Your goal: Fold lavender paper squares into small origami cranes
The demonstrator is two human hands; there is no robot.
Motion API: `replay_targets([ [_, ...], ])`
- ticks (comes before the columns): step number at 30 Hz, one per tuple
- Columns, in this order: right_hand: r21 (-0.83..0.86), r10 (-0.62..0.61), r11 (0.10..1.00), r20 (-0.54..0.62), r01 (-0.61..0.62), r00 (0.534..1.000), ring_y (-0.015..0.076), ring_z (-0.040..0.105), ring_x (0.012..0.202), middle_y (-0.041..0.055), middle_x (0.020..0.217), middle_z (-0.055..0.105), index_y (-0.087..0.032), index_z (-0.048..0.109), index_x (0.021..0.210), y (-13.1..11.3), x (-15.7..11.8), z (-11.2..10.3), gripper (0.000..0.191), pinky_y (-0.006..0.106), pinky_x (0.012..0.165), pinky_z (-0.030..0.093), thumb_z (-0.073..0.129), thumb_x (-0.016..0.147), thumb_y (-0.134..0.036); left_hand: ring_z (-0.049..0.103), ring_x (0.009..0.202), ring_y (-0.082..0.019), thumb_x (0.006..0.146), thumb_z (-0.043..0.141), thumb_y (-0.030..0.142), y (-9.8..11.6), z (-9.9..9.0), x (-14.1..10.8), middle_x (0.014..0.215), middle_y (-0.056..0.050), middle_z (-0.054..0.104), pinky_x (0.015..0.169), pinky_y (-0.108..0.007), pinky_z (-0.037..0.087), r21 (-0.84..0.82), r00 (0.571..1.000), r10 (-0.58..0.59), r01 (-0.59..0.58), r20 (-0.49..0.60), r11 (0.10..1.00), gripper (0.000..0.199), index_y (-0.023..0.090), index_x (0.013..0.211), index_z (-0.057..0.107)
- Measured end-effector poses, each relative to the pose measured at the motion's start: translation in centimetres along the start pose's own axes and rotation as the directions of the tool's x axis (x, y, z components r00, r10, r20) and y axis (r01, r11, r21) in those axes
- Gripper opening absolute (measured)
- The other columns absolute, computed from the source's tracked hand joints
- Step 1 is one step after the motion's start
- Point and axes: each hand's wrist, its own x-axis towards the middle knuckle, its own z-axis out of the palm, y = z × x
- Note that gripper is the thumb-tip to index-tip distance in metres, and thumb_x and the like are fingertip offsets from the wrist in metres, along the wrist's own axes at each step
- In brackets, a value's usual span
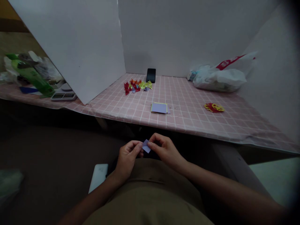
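A small folded sheet of purple paper is held between my two hands, above my lap and below the table's front edge. My left hand pinches its left corner between thumb and fingers. On the other side, my right hand grips the upper right edge with thumb and forefinger. A stack of square paper, purple on top with yellow showing at the rim, lies on the table ahead. Farther back sits a cluster of small folded paper pieces in red, orange, yellow and purple.
On the pink checked tablecloth lie red and yellow cut-out shapes. A black phone leans at the back, with a white plastic bag to the right. White panels enclose the table; a kitchen scale stands beyond the left panel.
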Motion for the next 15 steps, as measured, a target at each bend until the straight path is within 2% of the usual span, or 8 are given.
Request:
replay_targets([
  [2,0.179,0.121,0.976,0.024,-0.123,0.992,0.0116,0.051,0.062,-0.0024,0.066,0.058,-0.018,0.057,0.069,0.25,0.26,-0.06,0.022,0.027,0.062,0.039,0.071,0.081,-0.032,0.058,0.062,-0.011,0.088,0.067,0.035,-0.14,-0.19,0.06,0.066,0.002,0.063,0.063,-0.022,0.048,0.007,0.999,0.043,-0.043,-0.010,0.999,0.019,0.017,0.086,0.071],
  [4,0.351,0.219,0.907,0.076,-0.232,0.973,0.0108,0.054,0.059,-0.0020,0.065,0.062,-0.018,0.058,0.069,0.48,0.49,-0.10,0.025,0.026,0.061,0.041,0.076,0.076,-0.034,0.061,0.065,-0.011,0.089,0.066,0.031,-0.21,-0.31,0.13,0.073,0.002,0.065,0.065,-0.023,0.049,-0.008,0.995,0.098,-0.098,0.001,0.995,0.014,0.019,0.096,0.071],
  [6,0.465,0.292,0.822,0.148,-0.327,0.945,0.0101,0.056,0.056,-0.0008,0.063,0.064,-0.017,0.059,0.067,0.60,0.66,-0.11,0.027,0.025,0.058,0.041,0.080,0.071,-0.034,0.064,0.074,-0.012,0.088,0.068,0.024,-0.23,-0.36,0.20,0.084,0.001,0.067,0.071,-0.024,0.052,-0.006,0.982,0.182,-0.182,0.057,0.983,0.017,0.023,0.104,0.072],
  [8,0.520,0.348,0.749,0.217,-0.409,0.912,0.0089,0.056,0.052,-0.0005,0.060,0.065,-0.016,0.060,0.066,0.59,0.72,-0.12,0.027,0.022,0.055,0.040,0.082,0.067,-0.032,0.066,0.086,-0.015,0.085,0.070,0.017,-0.24,-0.39,0.24,0.094,-0.001,0.068,0.079,-0.026,0.052,0.040,0.945,0.294,-0.302,0.141,0.953,0.018,0.023,0.102,0.074],
  [10,0.534,0.390,0.700,0.271,-0.475,0.880,0.0076,0.055,0.048,-0.0007,0.057,0.065,-0.015,0.061,0.066,0.50,0.70,-0.13,0.027,0.021,0.052,0.038,0.084,0.064,-0.030,0.066,0.090,-0.016,0.085,0.069,0.013,-0.28,-0.45,0.28,0.095,-0.002,0.068,0.081,-0.027,0.052,0.097,0.905,0.377,-0.401,0.197,0.911,0.018,0.024,0.099,0.075],
  [15,0.519,0.406,0.676,0.330,-0.523,0.852,0.0080,0.057,0.046,-0.0012,0.058,0.066,-0.015,0.061,0.071,0.30,0.52,-0.10,0.032,0.020,0.050,0.041,0.087,0.063,-0.032,0.065,0.083,-0.014,0.088,0.067,0.010,-0.34,-0.76,0.34,0.088,-0.001,0.067,0.076,-0.025,0.051,0.221,0.844,0.499,-0.534,0.198,0.816,0.016,0.023,0.093,0.074],
])
